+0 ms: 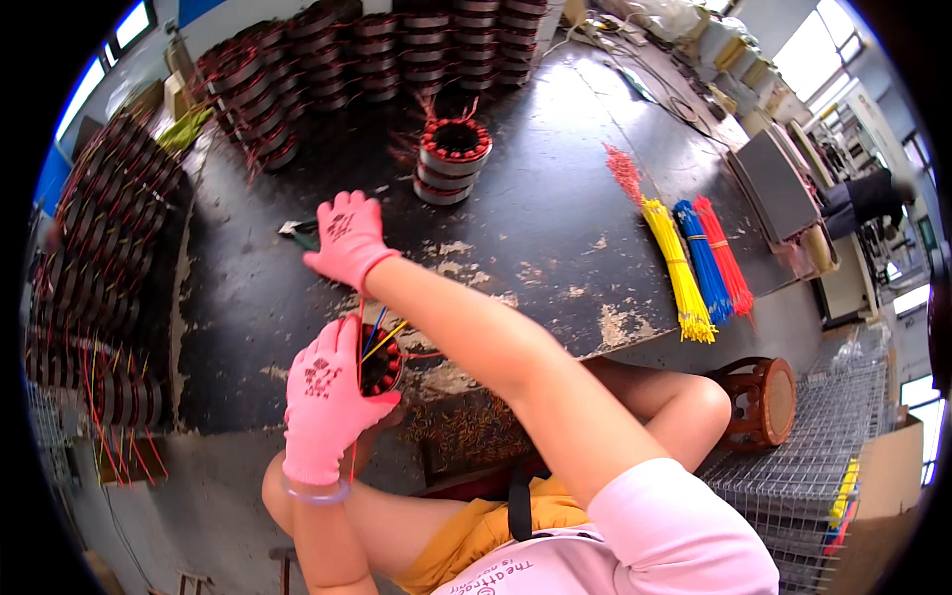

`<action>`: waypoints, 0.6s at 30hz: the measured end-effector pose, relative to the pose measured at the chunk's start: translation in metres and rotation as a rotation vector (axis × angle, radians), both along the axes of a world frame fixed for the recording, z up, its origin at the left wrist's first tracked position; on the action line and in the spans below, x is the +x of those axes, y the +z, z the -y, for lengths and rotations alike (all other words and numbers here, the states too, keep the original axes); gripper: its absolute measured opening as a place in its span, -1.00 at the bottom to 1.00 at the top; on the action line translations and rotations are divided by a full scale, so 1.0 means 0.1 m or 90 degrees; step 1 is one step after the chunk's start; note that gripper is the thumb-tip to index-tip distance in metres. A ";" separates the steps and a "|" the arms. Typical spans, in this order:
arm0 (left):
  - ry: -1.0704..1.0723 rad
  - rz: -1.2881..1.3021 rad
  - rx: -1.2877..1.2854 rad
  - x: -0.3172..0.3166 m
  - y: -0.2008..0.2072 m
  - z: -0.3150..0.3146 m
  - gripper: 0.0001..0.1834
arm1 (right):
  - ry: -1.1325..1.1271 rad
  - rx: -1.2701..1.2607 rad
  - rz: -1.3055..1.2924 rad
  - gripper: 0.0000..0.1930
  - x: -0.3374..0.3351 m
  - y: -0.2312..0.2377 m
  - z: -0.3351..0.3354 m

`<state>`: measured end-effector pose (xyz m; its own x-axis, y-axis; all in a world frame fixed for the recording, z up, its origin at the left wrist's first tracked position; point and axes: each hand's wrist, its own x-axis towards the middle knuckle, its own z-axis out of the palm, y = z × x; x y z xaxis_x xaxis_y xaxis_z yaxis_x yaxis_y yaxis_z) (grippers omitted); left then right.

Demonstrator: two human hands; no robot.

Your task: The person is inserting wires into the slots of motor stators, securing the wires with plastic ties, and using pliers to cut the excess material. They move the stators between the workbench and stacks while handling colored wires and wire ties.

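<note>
My left hand (325, 402), in a pink glove, is wrapped round the left side of a wound motor stator (393, 369) at the table's near edge. Its thumb lies along the near rim. Red, blue and yellow wires (381, 340) stick up from the stator. Crossing above it, my right arm reaches far left, and my right hand (347, 238), gloved in pink too, rests at a small tool with dark green handles (306, 239) and a pale tip. The thumb stands apart from the fingers, with the tool partly hidden between them.
Two stacked stators (446, 188) stand mid-table. Taller stator stacks (377, 59) line the back, and more stators (99, 248) fill the left. Yellow (676, 268), blue (704, 258) and red wire bundles (726, 258) lie at right. A wooden stool (759, 402) and wire cage (793, 486) stand beside me.
</note>
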<state>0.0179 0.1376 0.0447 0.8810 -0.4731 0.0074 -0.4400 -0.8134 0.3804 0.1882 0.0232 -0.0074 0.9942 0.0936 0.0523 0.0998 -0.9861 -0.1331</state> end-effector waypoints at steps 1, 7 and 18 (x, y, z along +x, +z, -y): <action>-0.006 0.000 0.001 0.00 0.00 -0.02 -0.01 | 0.029 0.012 0.019 -0.17 -0.01 -0.06 0.00; 0.008 0.002 0.028 -0.03 0.00 -0.11 0.03 | 0.444 0.260 0.272 -0.53 -0.79 -0.11 1.15; 0.026 -0.026 0.060 -0.04 0.08 0.10 0.07 | 0.347 0.089 0.130 -0.23 -0.95 -0.38 2.63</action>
